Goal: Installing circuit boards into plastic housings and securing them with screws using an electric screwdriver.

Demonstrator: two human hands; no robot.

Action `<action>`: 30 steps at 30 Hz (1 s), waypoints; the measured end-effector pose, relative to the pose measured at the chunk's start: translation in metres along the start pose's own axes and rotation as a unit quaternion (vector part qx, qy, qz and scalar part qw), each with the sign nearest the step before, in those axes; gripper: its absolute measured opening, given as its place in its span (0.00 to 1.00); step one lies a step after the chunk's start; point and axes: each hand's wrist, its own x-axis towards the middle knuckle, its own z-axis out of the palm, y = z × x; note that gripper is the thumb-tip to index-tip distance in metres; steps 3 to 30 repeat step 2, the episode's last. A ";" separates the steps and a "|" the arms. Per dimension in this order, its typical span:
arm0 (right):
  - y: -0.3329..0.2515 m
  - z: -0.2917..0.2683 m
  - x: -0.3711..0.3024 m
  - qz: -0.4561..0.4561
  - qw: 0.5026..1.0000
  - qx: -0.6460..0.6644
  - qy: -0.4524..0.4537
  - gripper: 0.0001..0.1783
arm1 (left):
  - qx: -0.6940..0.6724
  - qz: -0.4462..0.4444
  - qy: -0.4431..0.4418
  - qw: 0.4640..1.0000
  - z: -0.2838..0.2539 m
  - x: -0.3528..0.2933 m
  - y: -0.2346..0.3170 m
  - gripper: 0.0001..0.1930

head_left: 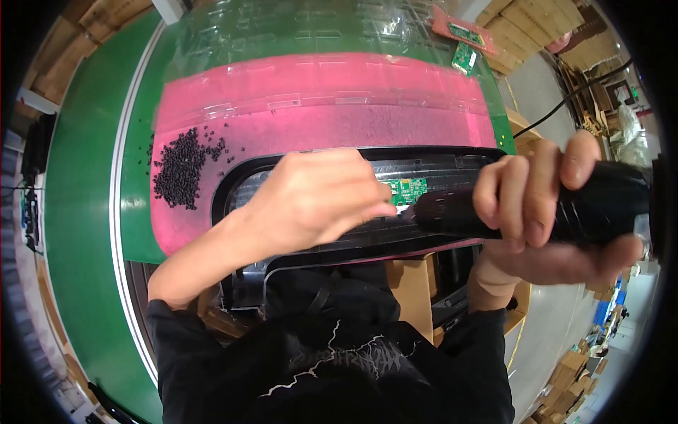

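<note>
A long black plastic housing point(452, 167) with raised edges lies across the mat in front of me. Inside it sits a green circuit board point(409, 189), partly hidden behind my left hand. My left hand point(328, 194) is closed, its thumb and fingertips at the board's left end; whatever they pinch is hidden. My right hand point(533, 198) wraps round a thick black electric screwdriver point(452, 212), held sideways over the right part of the housing. Its tapered front points left, close to the board and my left fingertips. A heap of small black screws point(180, 169) lies left of the housing.
Under the housing is a pink mat point(318, 127) on a green table point(92, 212). Clear plastic trays point(304, 42) cover the far side. Two more green boards, one in a pink bag point(462, 32), lie at the far right. An open cardboard box point(409, 290) stands below the table's near edge.
</note>
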 end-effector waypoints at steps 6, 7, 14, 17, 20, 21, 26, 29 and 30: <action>-0.008 -0.008 0.001 -0.070 0.994 -0.044 -0.069 0.34 | -0.100 -0.066 0.019 0.993 -0.004 -0.001 -0.005 0.07; -0.008 -0.008 0.001 -0.070 0.994 -0.044 -0.069 0.34 | -0.100 -0.066 0.019 0.993 -0.004 -0.001 -0.005 0.07; -0.008 -0.008 0.001 -0.070 0.994 -0.044 -0.069 0.34 | -0.100 -0.066 0.019 0.993 -0.004 -0.001 -0.005 0.07; -0.008 -0.008 0.001 -0.070 0.994 -0.044 -0.069 0.34 | -0.100 -0.066 0.019 0.993 -0.004 -0.001 -0.005 0.07; -0.008 -0.008 0.001 -0.070 0.994 -0.044 -0.069 0.34 | -0.100 -0.066 0.019 0.993 -0.004 -0.001 -0.005 0.07; -0.008 -0.008 0.001 -0.070 0.994 -0.044 -0.069 0.34 | -0.100 -0.066 0.019 0.993 -0.004 -0.001 -0.005 0.07; -0.008 -0.008 0.001 -0.070 0.994 -0.044 -0.069 0.34 | -0.100 -0.066 0.019 0.993 -0.004 -0.001 -0.005 0.07; -0.008 -0.008 0.001 -0.070 0.994 -0.044 -0.069 0.34 | -0.100 -0.066 0.019 0.993 -0.004 -0.001 -0.005 0.07; -0.008 -0.008 0.001 -0.070 0.994 -0.044 -0.069 0.34 | -0.100 -0.066 0.019 0.993 -0.004 -0.001 -0.005 0.07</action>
